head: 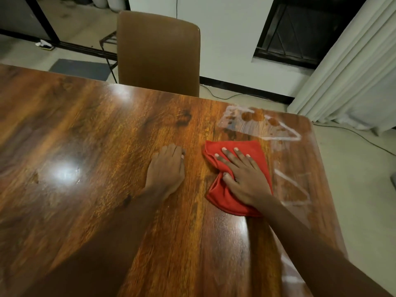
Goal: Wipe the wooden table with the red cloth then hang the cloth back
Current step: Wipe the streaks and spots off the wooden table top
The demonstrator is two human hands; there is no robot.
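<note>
The red cloth (pixel 222 196) lies crumpled on the glossy wooden table (pixel 90 133), right of centre. My right hand (pixel 244 176) presses flat on top of the cloth with fingers spread and the thumb pinching a fold. My left hand (pixel 167 168) rests palm down on the bare wood just left of the cloth, fingers together, holding nothing. White dusty streaks and smears (pixel 259 125) mark the table beyond and to the right of the cloth, near the far right corner.
A brown chair (pixel 158 52) stands at the table's far edge. A white curtain (pixel 351 67) hangs at the right, with cables on the floor below it. A dark mat (pixel 81 69) and a metal rack lie on the floor behind the table.
</note>
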